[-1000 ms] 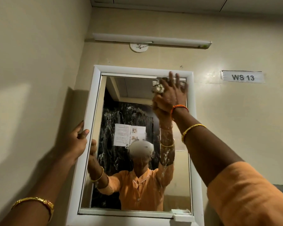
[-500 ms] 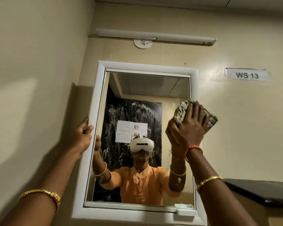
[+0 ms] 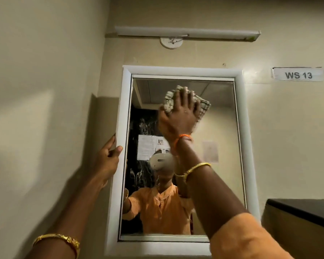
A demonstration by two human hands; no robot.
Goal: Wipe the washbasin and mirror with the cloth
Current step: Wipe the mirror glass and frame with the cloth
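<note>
The right hand [image 3: 180, 116], fingers flat, has slid the checked woven cloth [image 3: 204, 107] leftward to the mirror's [image 3: 221, 128] upper middle. The left hand [image 3: 107, 161] still grips its smooth white frame [image 3: 248, 146].

A tall rectangular mirror [image 3: 221, 128] in a broad white frame hangs upright on a beige wall, its left frame edge gripped by the left hand [image 3: 108, 157]. A bunched cloth [image 3: 203, 108], checked in pale green and cream, lies pressed against the upper middle of the glass beneath the straight fingers of the right hand [image 3: 180, 116], its folds showing on either side of the hand.
</note>
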